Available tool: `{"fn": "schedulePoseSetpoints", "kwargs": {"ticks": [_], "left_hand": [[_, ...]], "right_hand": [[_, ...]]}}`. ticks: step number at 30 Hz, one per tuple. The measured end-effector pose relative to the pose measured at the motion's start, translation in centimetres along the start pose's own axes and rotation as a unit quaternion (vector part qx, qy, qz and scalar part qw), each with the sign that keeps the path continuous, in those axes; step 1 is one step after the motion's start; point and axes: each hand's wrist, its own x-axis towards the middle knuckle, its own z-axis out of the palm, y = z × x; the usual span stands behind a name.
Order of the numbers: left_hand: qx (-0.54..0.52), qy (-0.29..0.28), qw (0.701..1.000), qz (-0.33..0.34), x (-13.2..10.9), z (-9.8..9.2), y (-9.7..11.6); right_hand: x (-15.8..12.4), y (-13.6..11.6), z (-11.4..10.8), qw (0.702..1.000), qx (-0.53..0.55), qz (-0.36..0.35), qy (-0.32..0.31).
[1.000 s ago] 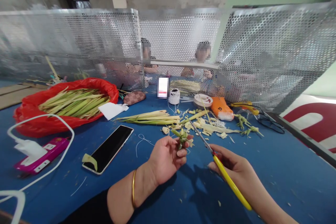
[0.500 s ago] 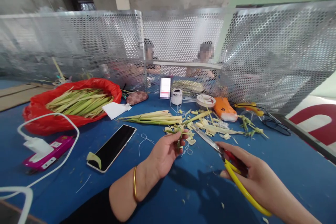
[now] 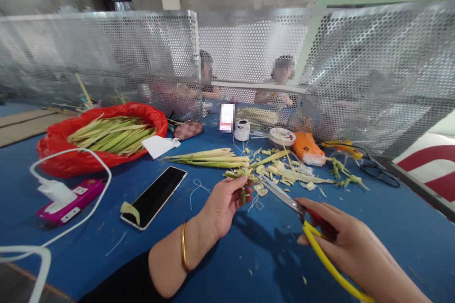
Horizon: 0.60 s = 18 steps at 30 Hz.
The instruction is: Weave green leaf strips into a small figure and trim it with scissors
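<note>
Pinched in the fingers of my left hand (image 3: 221, 203) is a small green folded leaf piece (image 3: 243, 195); its exact shape is partly hidden by the fingers. My right hand (image 3: 350, 239) is closed around a pair of scissors (image 3: 284, 196) with yellow and red handles. The blades point up and left, their tips close to my left fingertips. Behind my left hand lies a bundle of pale green leaf strips (image 3: 209, 157). Yellowish leaf scraps (image 3: 295, 174) are strewn to its right.
A red plastic bag (image 3: 53, 139) full of leaf strips (image 3: 117, 135) stands left. Nearer are a phone (image 3: 156, 196) and a purple power strip (image 3: 73, 203) with a white cable. Thread spool (image 3: 242, 130), tape roll (image 3: 282, 137) and orange tissue pack (image 3: 308, 148) line the perforated metal screen (image 3: 241, 42).
The whole view has shifted slightly to the left, so things appear a little further right. Both hands keep their holds, and the scissor tips sit slightly lower beside my left fingers.
</note>
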Motion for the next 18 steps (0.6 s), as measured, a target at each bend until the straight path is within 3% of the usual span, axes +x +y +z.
{"fn": "schedulePoseSetpoints", "kwargs": {"ticks": [4,13,18], "left_hand": [[-0.031,0.026,0.999,-0.011,0.18,0.06,0.29],[-0.017,0.046,0.999,-0.021,0.31,-0.03,0.52],[-0.047,0.052,0.998,-0.002,0.28,0.05,0.75]], "right_hand": [[-0.06,0.02,-0.28,0.997,-0.064,-0.015,0.032],[0.05,-0.37,-0.46,0.998,-0.054,-0.014,0.021],[0.15,-0.22,-0.31,1.0,0.006,0.006,0.002]]}}
